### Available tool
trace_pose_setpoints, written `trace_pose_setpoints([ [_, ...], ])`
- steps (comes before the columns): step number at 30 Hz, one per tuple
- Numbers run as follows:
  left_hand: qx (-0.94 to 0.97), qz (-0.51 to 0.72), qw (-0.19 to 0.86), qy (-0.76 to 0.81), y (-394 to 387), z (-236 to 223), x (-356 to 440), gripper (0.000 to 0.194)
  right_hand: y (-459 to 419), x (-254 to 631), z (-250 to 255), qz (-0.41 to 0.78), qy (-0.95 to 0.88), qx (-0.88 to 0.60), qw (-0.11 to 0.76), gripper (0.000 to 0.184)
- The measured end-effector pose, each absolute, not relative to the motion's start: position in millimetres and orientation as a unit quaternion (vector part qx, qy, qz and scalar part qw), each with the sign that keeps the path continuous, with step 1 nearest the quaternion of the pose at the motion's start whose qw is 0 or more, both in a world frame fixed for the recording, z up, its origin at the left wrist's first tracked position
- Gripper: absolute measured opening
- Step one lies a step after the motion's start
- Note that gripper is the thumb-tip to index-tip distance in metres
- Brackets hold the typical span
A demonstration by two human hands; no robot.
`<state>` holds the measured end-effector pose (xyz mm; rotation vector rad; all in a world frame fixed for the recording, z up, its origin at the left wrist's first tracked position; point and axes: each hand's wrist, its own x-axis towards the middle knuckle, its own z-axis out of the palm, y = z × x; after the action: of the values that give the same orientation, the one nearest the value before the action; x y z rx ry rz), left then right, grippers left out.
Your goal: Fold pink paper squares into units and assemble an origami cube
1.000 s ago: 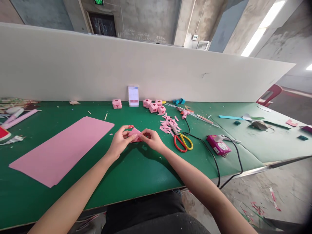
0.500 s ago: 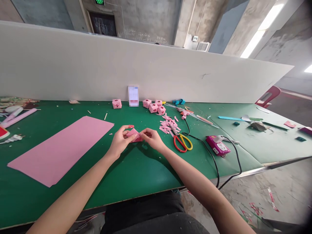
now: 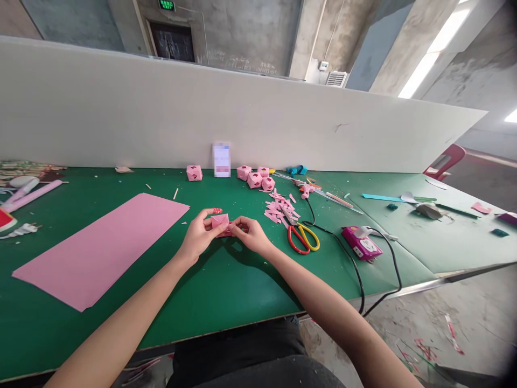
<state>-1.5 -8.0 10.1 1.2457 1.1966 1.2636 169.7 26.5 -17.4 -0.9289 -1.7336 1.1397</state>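
Observation:
A small folded pink paper piece (image 3: 219,221) is held just above the green table, between both hands. My left hand (image 3: 199,234) grips its left side, thumb in front and fingers behind; something red covers a fingertip. At its right edge my right hand (image 3: 248,231) pinches with thumb and index finger. The fingers hide part of the piece. Finished-looking pink paper boxes (image 3: 254,180) with dark diamond openings stand behind, and another pink box (image 3: 194,173) sits apart to the left. Right of my hands lie scissors (image 3: 299,237) with one red and one yellow handle.
Pink paper sheets (image 3: 100,248) lie at left. Pink paper scraps (image 3: 278,207) are heaped by the scissors. A pink glue gun (image 3: 307,189), its black cord and a magenta power block (image 3: 362,242) occupy the right. A phone (image 3: 222,160) leans against the white partition (image 3: 121,108).
The folded piece has turned slightly, so its top face now looks squarer and flatter. Both hands stay in nearly the same place, still holding it.

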Motion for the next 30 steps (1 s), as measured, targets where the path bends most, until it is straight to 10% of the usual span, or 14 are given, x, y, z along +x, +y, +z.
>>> trace_pose_setpoints([
  [30,0.592,0.448,0.455,0.491,-6,-1,-1,0.066,24,168,-15,0.465,-0.665,-0.375,0.448,0.023],
])
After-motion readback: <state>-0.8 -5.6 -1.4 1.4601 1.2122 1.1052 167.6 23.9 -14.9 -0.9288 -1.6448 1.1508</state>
